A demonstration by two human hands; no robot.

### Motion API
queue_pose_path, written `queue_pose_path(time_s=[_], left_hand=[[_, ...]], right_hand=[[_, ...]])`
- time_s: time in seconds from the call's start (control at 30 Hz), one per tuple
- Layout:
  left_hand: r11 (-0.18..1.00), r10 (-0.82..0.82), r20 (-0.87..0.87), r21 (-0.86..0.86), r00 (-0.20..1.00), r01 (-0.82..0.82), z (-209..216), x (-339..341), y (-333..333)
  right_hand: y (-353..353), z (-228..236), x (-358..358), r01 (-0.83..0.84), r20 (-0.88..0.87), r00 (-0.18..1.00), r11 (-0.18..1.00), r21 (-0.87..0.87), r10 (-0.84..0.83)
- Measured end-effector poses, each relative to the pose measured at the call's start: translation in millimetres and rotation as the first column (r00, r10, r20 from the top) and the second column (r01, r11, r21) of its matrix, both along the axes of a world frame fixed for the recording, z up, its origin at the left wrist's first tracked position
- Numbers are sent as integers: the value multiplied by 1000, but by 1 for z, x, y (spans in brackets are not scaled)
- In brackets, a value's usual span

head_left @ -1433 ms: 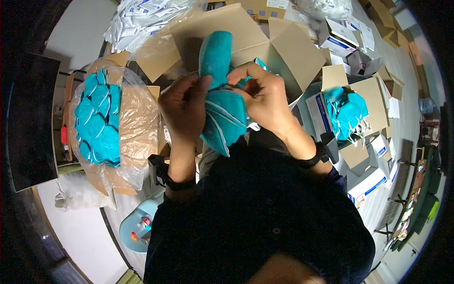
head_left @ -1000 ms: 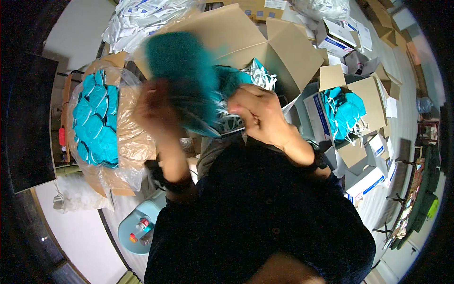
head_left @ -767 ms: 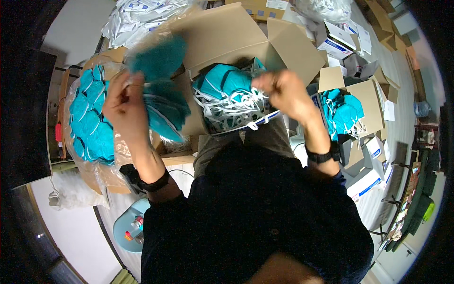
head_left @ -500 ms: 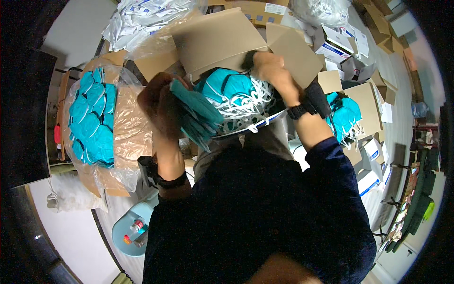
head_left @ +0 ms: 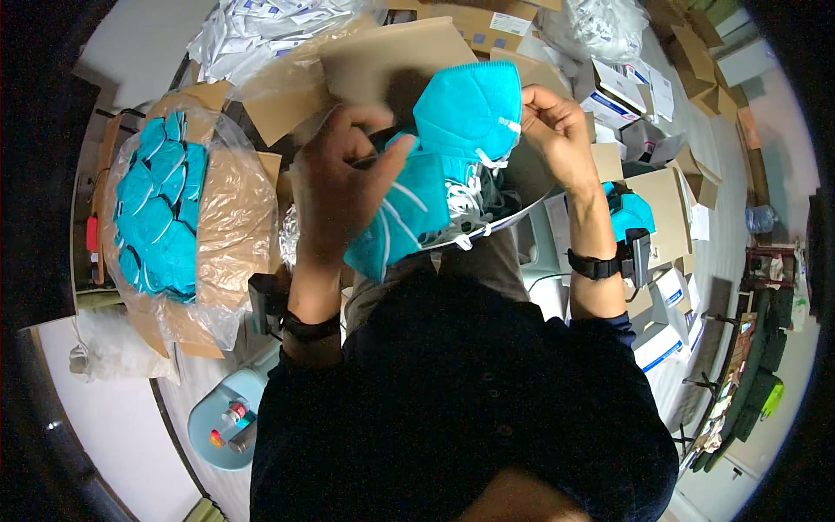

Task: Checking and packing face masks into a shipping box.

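My right hand (head_left: 561, 130) pinches the right edge of a teal folded face mask (head_left: 470, 113), lifted above the open box, its white straps hanging down. My left hand (head_left: 344, 187) is slightly blurred, with thumb and forefinger spread apart. More teal masks (head_left: 409, 213) with white straps are held against its palm, and its other fingers are partly hidden. Beneath both hands, the open cardboard box (head_left: 391, 48) holds a tangle of white straps (head_left: 465, 200) and more masks.
At left, a plastic-lined carton (head_left: 239, 217) holds many teal masks (head_left: 161, 217). Another box (head_left: 665, 204) with masks stands at right. White small boxes (head_left: 609, 91) and bags of white packets (head_left: 278, 35) lie at the back. A blue stool (head_left: 213, 418) carries bottles at lower left.
My right hand has come up out of the box with one mask, held flat to view. The left hand has shifted right and up, still with its masks, its thumb and forefinger now apart.
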State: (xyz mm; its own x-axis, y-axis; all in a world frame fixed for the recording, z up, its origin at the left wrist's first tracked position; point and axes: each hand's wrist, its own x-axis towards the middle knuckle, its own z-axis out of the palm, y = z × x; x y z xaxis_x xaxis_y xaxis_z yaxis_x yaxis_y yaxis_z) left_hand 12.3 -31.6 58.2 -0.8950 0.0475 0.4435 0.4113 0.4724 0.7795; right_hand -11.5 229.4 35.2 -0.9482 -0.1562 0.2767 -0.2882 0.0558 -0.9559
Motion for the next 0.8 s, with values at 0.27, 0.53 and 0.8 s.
queue_pose_path(time_s=[0.27, 0.53, 0.8], left_hand=[[981, -65, -89, -188, 994, 47, -1, 19, 36], [859, -22, 3, -511, 1000, 20, -12, 17, 49], [827, 25, -62, -560, 998, -55, -23, 14, 52]], right_hand=[[-34, -8, 4, 208, 43, 978, 977, -45, -206], [-51, 1, 23, 152, 322, 943, 965, -213, -78], [-62, -22, 28, 70, 8, 998, 994, -80, -70]])
